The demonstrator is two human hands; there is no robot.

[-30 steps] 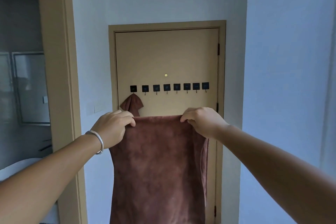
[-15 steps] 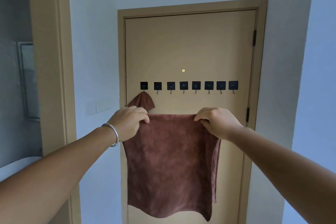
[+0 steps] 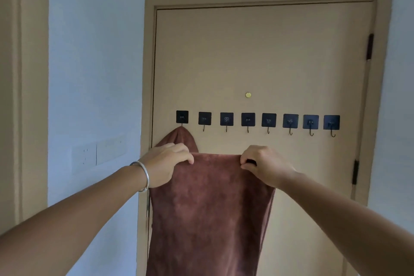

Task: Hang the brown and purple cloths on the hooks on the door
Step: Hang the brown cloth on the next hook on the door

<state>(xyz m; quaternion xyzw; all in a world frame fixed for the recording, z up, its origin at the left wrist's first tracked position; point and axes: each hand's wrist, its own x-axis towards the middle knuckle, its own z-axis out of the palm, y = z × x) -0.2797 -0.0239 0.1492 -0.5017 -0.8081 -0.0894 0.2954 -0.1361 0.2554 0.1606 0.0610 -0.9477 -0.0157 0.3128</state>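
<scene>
Both hands are up in front of the door, each pinching the top edge of the brown cloth (image 3: 208, 208). The left hand (image 3: 165, 163), with a silver bangle (image 3: 143, 175) on its wrist, has its fingers curled over the left corner; the right hand (image 3: 266, 166) grips the right corner the same way. Between them the edge is pulled fairly straight and the rest hangs down flat, its bottom out of sight.

The cloth sits below the row of 8 black hooks (image 3: 257, 120) on the door (image 3: 257, 56), not yet on any of them. The first hook on the left (image 3: 182, 117) already carries another brown cloth (image 3: 179, 139), bunched to a peak beneath it and partly hidden behind the left hand. I see no purple cloth from here.

The risk, I'd say, is in the catch. The hook tips are small and thin, and a taut flat edge may slide off unless some fabric is gathered over one. Lifting near the left end could also nudge the hung cloth loose. If 1 hand lets go early, the weight will likely drag the cloth off to the floor.
</scene>
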